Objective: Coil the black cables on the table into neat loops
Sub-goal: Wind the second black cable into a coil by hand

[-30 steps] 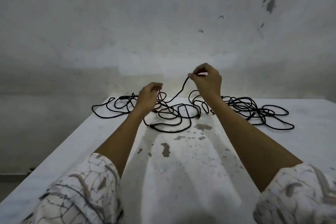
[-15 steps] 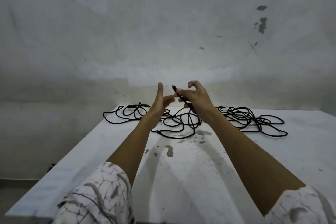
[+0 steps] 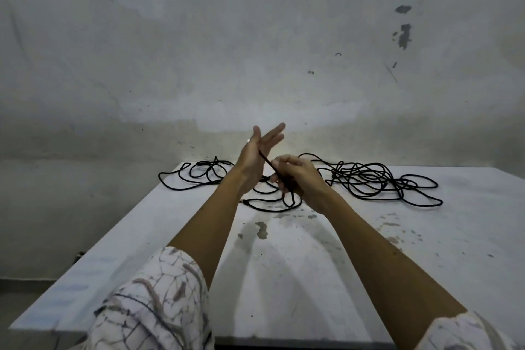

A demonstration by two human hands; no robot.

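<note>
Head view shows your right hand [image 3: 298, 179] pinching a length of the black cables [image 3: 369, 182] between curled fingers and thumb, a short taut run of it rising from that pinch up and to the left across the palm of your left hand [image 3: 255, 156]; the left hand is raised with its fingers straight and spread, holding nothing, only offering the palm as a form to wind on; below and beyond the pinch the rest of the cable lies loose on the white table [image 3: 312, 278], one tangle just behind your right hand and running off to its right, another sprawl to the left past your left wrist, with a loop trailing on the table toward you under both hands; judge the cable as light, thin and limp, so it will sag and kink rather than hold a curve by itself, and its smooth jacket may slip through a slack pinch; take it close to the free end and keep the pinch firm while you feed; whether the end itself sits in your left palm cannot be told; both forearms reach forward from patterned sleeves [image 3: 159, 301], wrists close together above the table, right hand lower and knuckles-up, left hand tilted palm toward the right; the coil is barely begun, by my reckoning.
</note>
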